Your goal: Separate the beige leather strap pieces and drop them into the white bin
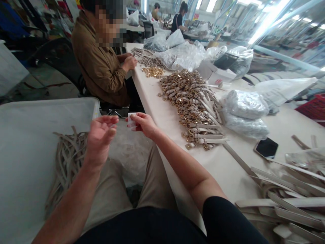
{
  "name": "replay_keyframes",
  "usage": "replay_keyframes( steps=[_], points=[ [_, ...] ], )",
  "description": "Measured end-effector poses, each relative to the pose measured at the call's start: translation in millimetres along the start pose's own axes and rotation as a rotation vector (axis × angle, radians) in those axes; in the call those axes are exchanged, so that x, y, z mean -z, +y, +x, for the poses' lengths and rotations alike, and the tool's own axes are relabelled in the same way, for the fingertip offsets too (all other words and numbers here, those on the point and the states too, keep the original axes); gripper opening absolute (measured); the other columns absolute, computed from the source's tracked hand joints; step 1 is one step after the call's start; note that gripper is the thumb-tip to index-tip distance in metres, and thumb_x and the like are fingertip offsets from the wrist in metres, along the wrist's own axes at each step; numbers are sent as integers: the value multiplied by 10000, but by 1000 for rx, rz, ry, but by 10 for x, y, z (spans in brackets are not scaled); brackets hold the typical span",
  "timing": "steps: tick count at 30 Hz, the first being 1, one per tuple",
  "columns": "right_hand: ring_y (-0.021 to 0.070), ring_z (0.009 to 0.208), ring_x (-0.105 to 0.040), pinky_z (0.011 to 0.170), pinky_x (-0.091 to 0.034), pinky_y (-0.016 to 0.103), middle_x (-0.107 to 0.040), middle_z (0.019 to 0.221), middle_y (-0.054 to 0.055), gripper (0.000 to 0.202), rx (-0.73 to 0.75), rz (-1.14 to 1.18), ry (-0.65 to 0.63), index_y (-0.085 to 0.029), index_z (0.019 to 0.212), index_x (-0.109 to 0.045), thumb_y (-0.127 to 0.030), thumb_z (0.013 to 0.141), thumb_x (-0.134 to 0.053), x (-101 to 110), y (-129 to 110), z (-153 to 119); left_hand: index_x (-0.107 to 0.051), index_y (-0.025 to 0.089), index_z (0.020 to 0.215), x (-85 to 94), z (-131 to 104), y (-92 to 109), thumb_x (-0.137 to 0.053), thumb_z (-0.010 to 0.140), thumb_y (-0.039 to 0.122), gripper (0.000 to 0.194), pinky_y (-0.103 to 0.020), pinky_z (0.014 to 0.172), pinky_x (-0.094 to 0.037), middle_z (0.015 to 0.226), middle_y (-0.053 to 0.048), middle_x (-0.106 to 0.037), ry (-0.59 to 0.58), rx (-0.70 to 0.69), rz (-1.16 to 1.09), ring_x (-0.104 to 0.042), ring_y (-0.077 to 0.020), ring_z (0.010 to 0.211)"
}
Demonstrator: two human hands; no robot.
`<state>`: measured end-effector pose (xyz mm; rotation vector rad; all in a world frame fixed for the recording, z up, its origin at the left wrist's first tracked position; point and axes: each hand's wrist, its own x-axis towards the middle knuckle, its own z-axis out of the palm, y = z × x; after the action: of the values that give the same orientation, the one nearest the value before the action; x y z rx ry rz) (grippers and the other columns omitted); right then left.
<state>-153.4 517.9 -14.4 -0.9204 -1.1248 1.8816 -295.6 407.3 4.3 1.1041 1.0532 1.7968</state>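
In front of my lap, my right hand [146, 124] pinches a small, thin white slip [131, 120] between thumb and fingers. Just left of it, my left hand [101, 137] is raised palm up, its fingers curled toward the thumb. A tiny pale bit seems to sit between those fingertips, too small to name. The two hands are apart. Below them, a clear plastic bag [130, 149] lies between my knees. To the right on the table is a large pile of light straps with gold buckles [188, 98].
A white bin [45, 112] with beige strips [67, 159] stands left. A co-worker in a brown jacket [99, 67] sits ahead, handling something at the table [162, 125]. Gold parts [152, 72], plastic-wrapped packs [245, 112], a dark phone-like object [266, 148] and long straps [284, 203] lie there.
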Motion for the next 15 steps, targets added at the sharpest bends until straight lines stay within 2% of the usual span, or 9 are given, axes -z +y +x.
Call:
replay_keyframes(
  steps=[1, 3, 6, 10, 15],
  points=[
    [98, 652, -657, 546, -507, 180, -747, 891, 7, 128, 5, 0, 9, -179, 845, -661, -276, 927, -657, -16, 20, 1, -655, 207, 956, -30, 101, -224, -941, 567, 465, 548, -310, 876, -523, 967, -19, -735, -10, 130, 29, -671, -192, 938],
    [99, 632, -651, 542, -505, 186, -745, 865, 11, 126, 11, -5, 30, -167, 817, -650, -231, 926, -648, -26, 78, 23, -683, 169, 931, -54, 142, -612, -935, 535, 503, 576, -334, 817, -529, 881, -42, -737, -103, 381, 101, -679, -209, 850],
    [111, 641, -660, 544, -505, 196, -743, 856, 25, 142, 15, -11, 72, -160, 794, -638, -205, 929, -636, 33, 165, 95, -717, 134, 880, -25, -63, -924, -868, 612, 546, 514, -311, 702, -517, 670, -18, -678, -154, 568, 84, -632, -166, 656],
    [101, 625, -648, 561, -504, 203, -728, 823, 11, 166, 17, 13, 197, -167, 797, -619, -195, 958, -588, 198, 216, 216, -733, 132, 970, 60, -290, -958, -872, 619, 509, 533, -250, 601, -477, 619, 7, -647, -98, 664, -19, -589, -126, 592],
    [90, 661, -655, 609, -518, 195, -736, 858, 1, 146, 63, -21, 272, -179, 853, -630, -288, 949, -627, 358, 235, 310, -704, 152, 984, 176, -356, -975, -882, 622, 459, 507, -222, 598, -475, 620, 24, -644, -82, 693, -53, -584, -110, 584]
  ],
)
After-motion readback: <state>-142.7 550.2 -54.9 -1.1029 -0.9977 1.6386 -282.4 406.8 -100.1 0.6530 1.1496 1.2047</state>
